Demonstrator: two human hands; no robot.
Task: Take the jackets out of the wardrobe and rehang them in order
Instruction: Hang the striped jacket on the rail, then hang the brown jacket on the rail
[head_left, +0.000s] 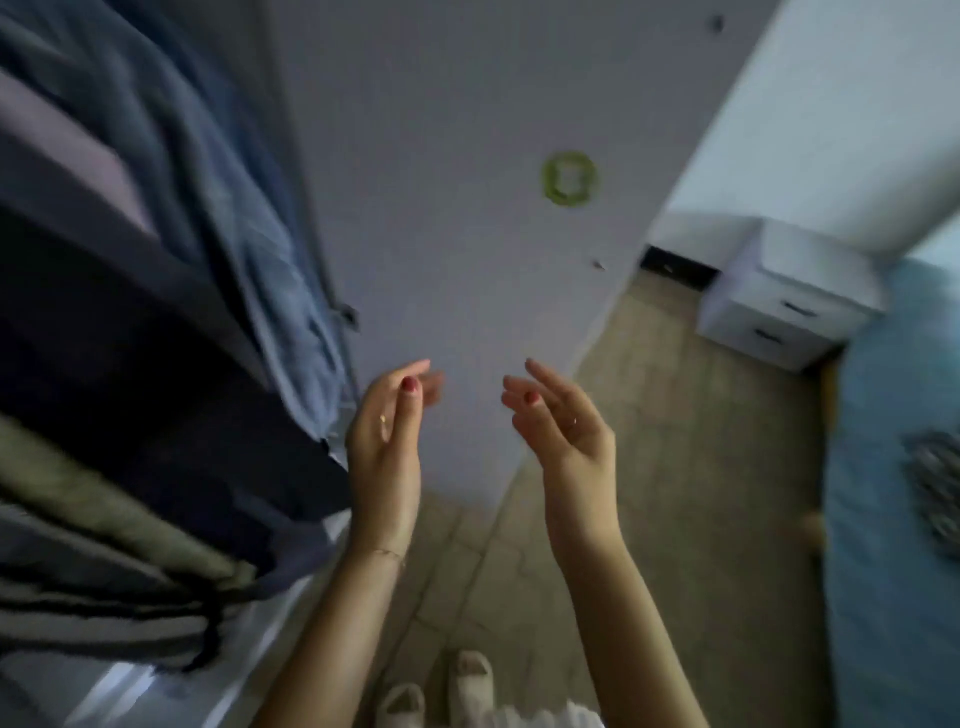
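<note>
Several jackets hang side by side in the wardrobe on the left: a blue denim one (223, 197), a dark navy one (130, 332), an olive one (104, 499) and a grey one with black trim (93, 603). My left hand (387, 441) is raised just right of the navy jacket's hem, fingers relaxed, holding nothing. My right hand (563, 431) is raised opposite it, palm turned inward, fingers loosely bent and empty. Both hands hover in front of the white wardrobe door (467, 249). The picture is blurred.
The wardrobe door carries a green round sticker (569, 178). A white bedside cabinet with two drawers (789, 306) stands at the back right beside a bed with a blue cover (893, 467). Beige tiled floor (691, 467) lies below, with my slippered feet (441, 686).
</note>
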